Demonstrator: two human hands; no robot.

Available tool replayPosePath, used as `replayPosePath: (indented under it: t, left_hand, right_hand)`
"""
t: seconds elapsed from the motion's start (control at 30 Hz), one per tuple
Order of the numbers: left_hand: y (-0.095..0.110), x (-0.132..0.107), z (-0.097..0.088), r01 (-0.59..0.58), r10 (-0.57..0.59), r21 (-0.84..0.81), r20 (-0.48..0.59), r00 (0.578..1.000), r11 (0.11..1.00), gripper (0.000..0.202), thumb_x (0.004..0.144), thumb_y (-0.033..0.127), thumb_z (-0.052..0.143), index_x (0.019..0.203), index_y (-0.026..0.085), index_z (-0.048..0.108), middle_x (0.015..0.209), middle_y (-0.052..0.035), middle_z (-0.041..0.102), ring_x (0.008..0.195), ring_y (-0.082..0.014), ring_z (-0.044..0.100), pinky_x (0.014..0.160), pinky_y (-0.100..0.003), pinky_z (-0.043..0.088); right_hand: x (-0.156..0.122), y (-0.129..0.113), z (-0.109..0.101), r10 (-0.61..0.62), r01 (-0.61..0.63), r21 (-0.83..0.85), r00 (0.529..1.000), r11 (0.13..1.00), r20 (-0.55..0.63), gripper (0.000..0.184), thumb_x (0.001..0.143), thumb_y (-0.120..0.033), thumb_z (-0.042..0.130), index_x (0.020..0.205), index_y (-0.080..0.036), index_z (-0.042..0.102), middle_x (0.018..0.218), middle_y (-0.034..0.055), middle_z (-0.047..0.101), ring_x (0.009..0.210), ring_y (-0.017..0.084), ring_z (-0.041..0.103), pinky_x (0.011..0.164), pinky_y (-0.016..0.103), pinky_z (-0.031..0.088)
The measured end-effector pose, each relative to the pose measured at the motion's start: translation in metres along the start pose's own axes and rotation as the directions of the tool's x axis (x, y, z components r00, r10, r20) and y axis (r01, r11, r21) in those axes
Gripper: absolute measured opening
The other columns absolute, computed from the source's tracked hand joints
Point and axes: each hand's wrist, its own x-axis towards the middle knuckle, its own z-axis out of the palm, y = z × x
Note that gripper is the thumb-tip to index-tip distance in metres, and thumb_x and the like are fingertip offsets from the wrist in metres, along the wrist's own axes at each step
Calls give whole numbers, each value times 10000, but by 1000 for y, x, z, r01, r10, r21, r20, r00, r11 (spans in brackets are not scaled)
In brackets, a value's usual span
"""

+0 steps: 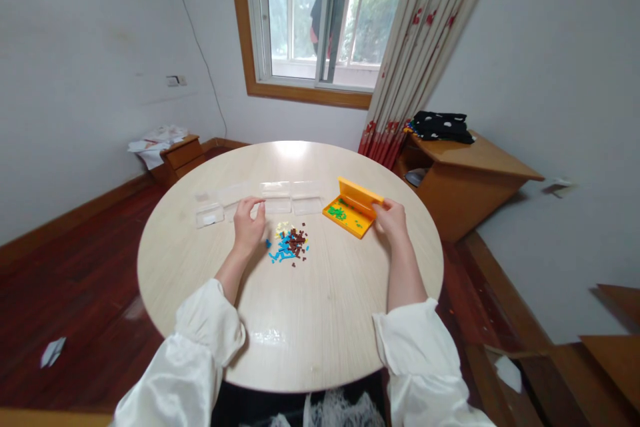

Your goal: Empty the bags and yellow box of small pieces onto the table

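A pile of small blue, brown and pale yellow pieces (pixel 290 243) lies near the middle of the round table (pixel 200 267). My left hand (pixel 249 221) rests just left of the pile, fingers curled, touching a clear plastic box (pixel 277 197). My right hand (pixel 391 219) grips the right edge of an open orange box (pixel 353 208) that holds small green pieces (pixel 337 213). Several clear plastic boxes (pixel 220 203) stand in a row behind the pile.
A low wooden cabinet (pixel 470 177) with dark cloth (pixel 441 125) stands at the right. A small bedside cabinet (pixel 181 155) with papers sits at the left wall. A window and curtain (pixel 425 47) are behind the table. Scraps of paper (pixel 53 351) lie on the floor.
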Motion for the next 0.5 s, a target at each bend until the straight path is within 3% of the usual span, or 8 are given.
replayPosePath:
  t: [0.13,0.3,0.5]
  left_hand:
    - [-1,0,0,7,-7,-2,0,1000,1000,181,814,260,489,826,173,647,886,-73,630,911,-211,589,888,-362,450]
    - [-1,-1,0,37,-37,-1,-1,999,999,182,814,252,483,827,174,646,902,-71,629,924,-210,588,898,-362,447]
    - [2,0,-1,46,-46,-2,0,999,999,189,812,255,473,830,177,644,905,-70,629,913,-206,592,880,-357,456]
  right_hand:
    - [2,8,3,39,-41,-17,995,999,-87,334,747,-405,522,716,-104,664,644,53,652,620,177,575,577,268,420]
    - [-3,15,11,77,-84,-42,988,996,-133,171,631,-289,626,721,-145,646,727,84,681,672,208,598,630,294,432]
    - [-3,11,15,67,-66,12,967,998,-245,135,702,-290,554,765,-172,572,813,106,662,773,236,603,727,348,455]
